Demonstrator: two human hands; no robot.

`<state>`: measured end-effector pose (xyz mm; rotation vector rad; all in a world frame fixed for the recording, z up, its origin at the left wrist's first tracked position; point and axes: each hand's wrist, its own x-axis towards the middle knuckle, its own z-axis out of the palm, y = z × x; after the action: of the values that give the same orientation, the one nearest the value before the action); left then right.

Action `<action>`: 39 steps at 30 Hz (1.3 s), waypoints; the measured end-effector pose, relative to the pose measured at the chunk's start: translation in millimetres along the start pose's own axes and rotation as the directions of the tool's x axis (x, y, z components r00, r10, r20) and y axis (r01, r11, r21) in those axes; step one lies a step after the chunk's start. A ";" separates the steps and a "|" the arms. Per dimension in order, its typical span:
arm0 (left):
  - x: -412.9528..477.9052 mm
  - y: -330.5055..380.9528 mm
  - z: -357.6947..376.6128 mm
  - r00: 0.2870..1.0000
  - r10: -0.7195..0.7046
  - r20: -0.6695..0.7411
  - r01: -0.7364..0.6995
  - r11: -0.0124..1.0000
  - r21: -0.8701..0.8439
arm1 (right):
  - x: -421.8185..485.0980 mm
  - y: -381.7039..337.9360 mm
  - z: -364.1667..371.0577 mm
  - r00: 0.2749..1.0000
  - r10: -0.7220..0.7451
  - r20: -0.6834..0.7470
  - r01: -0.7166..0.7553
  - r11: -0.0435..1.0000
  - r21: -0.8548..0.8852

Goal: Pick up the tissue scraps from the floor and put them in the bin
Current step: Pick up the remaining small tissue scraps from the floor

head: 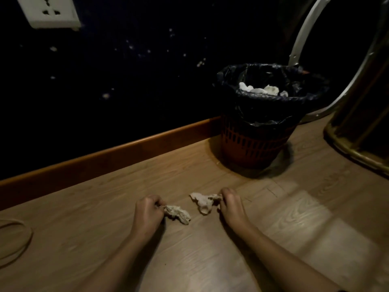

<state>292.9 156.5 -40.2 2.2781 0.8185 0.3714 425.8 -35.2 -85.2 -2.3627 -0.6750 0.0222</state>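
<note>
Two crumpled tissue scraps lie on the wooden floor (273, 218) in front of me. My left hand (147, 213) pinches the left end of the left tissue scrap (177, 213). My right hand (230, 205) pinches the right end of the right tissue scrap (203, 202). Both scraps still touch the floor. Further back and to the right stands the bin (259, 144), an orange slatted basket lined with a black bag, holding white tissues (263, 89).
A dark wall with a wooden skirting board (105, 159) runs along the left. A white socket plate (48, 11) sits at the top left. A cable loop (14, 241) lies at the left edge. Furniture with a metal frame (357, 133) stands right of the bin.
</note>
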 end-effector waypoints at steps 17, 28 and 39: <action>55.0 42.9 47.7 0.997 0.071 0.033 -0.070 0.997 -0.029 | 133.9 14.6 21.9 0.971 0.200 -0.133 -0.207 0.978 -0.041; 36.3 41.8 29.0 1.000 -0.016 0.023 0.016 1.000 -0.019 | 34.8 1.2 19.9 0.991 -0.108 0.078 0.115 0.989 -0.090; 97.7 235.8 -42.7 0.892 0.378 -0.250 -0.417 0.900 -0.129 | 107.7 -103.8 -183.2 0.914 -0.360 -0.187 0.354 0.933 -0.067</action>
<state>454.5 106.5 155.7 2.2496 0.3883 0.8630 505.7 -28.1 137.3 -2.1985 -1.0029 -0.3801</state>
